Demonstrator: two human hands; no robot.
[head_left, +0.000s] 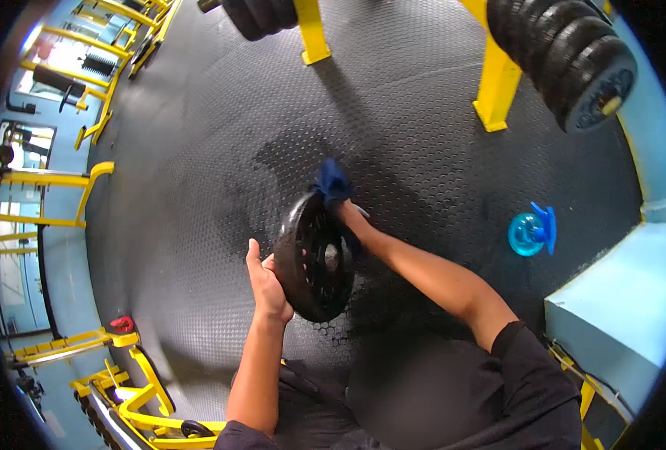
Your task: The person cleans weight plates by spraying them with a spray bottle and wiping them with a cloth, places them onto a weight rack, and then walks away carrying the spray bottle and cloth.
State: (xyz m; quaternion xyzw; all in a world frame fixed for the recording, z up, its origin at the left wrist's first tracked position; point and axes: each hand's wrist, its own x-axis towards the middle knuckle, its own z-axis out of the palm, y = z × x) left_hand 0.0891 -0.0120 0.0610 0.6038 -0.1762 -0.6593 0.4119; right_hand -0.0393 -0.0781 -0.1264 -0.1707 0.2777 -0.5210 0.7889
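A black weight plate [297, 259] stands tilted on its edge in front of me, its hub and slotted face turned to the right. My left hand [269, 286] supports its left side, thumb pointing up and the fingers partly hidden behind the plate. At the plate's upper rim, my right hand [352, 219] grips a dark blue cloth [333, 178] that touches the rim. Part of the right hand's fingers is covered by the cloth. Dark wet-looking patches mark the black rubber floor [198, 187] around the plate.
A blue spray bottle [526, 234] lies on the floor to the right, near a light blue ledge [610, 300]. Ahead, a yellow rack [496, 90] carries several black weight plates [595, 86]. Yellow gym machines [85, 195] line the left wall.
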